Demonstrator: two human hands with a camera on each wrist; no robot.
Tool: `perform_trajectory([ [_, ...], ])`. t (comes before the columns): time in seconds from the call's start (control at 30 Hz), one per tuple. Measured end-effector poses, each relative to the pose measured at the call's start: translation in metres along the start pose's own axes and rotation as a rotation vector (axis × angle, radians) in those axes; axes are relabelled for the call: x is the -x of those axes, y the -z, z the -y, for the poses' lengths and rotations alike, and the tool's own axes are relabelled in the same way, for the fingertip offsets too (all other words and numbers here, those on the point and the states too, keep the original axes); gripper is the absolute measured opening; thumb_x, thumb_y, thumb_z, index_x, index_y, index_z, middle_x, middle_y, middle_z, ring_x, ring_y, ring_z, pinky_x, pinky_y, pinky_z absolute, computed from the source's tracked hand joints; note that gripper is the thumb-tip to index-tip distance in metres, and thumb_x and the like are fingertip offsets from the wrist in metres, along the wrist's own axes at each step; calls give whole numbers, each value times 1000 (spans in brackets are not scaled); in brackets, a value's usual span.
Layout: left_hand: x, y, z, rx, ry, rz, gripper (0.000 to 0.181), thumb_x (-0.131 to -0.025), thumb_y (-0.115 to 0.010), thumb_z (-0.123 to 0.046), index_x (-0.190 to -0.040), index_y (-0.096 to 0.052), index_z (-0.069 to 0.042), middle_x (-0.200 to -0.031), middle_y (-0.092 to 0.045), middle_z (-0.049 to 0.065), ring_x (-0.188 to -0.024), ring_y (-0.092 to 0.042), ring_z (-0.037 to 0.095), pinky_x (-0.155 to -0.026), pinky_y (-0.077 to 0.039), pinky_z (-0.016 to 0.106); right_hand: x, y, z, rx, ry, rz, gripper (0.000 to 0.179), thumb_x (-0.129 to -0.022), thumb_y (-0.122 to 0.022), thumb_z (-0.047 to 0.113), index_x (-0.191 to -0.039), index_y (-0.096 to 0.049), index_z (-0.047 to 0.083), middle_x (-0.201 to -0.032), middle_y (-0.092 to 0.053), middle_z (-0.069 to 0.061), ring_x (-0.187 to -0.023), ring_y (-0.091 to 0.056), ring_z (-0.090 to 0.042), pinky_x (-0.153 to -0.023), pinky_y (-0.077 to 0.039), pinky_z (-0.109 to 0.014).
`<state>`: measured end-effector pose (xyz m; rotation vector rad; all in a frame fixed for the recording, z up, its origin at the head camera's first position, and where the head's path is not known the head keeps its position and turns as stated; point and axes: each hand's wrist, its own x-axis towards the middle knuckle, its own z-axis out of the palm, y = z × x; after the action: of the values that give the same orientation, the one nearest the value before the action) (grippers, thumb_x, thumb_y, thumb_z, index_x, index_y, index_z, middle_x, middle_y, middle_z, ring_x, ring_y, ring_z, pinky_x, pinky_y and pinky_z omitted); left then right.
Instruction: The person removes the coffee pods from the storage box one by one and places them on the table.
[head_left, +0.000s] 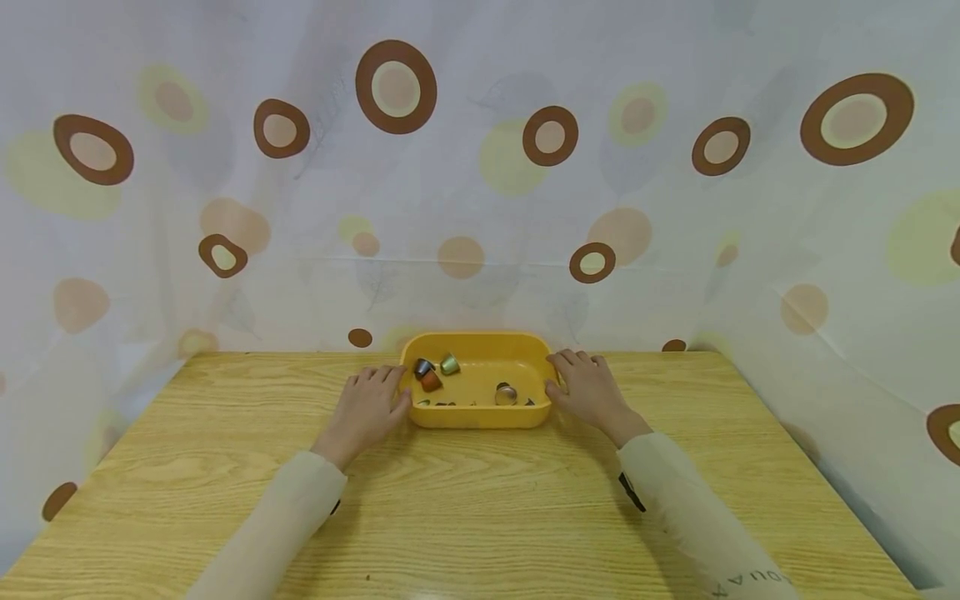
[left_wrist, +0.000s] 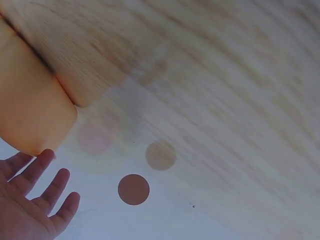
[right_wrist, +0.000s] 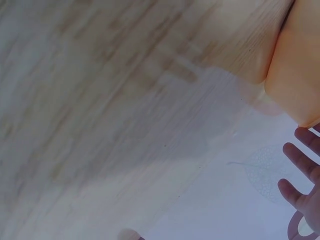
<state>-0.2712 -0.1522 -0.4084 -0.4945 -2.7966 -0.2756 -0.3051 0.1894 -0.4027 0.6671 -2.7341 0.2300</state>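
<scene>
In the head view I see the yellow bin at the tabletop's far edge, capsules inside, my left grip and right grip touching its ends. Left wrist: fingers extended against it. Right wrist: likewise extended.

From my distant seat I see one yellow tray, of rectangular form with rounded corners. It stands opening upward, at the far edge of the worktop. At its left inside lie three small cups: dark, orange-brown and pale green-gold. To the right lies one round shiny piece; smaller bits are partly hidden.
</scene>
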Motion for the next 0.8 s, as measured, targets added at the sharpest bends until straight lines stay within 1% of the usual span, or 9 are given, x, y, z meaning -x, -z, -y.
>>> perform_trajectory([
  [0.27, 3, 1, -2, -25, -28, -41, 47, -92, -38, -34, -128, -49, -5, -122, -56, 13, -111, -49, 35, -90, -39, 51, 4, 2, 1, 8, 21, -10, 40, -89, -51, 30, -121, -55, 6, -121, -56, -9, -106, -51, -31, -89, -37, -55],
  [0.57, 7, 2, -3, -35, -13, 3, 49, -93, -39, -38, -132, -48, -8, -127, -54, 10, -114, -48, 33, -93, -38, 51, 10, 4, 2, 37, 31, 10, 40, -89, -50, 30, -121, -54, 7, -121, -55, -9, -107, -51, -32, -89, -36, -55],
  [0.8, 16, 6, -7, -18, -30, -16, 47, -93, -41, -36, -130, -49, -8, -125, -56, 9, -114, -48, 32, -95, -37, 51, 16, 6, 4, 45, 40, 13, 40, -89, -50, 31, -121, -55, 7, -121, -55, -9, -108, -51, -32, -91, -36, -54],
])
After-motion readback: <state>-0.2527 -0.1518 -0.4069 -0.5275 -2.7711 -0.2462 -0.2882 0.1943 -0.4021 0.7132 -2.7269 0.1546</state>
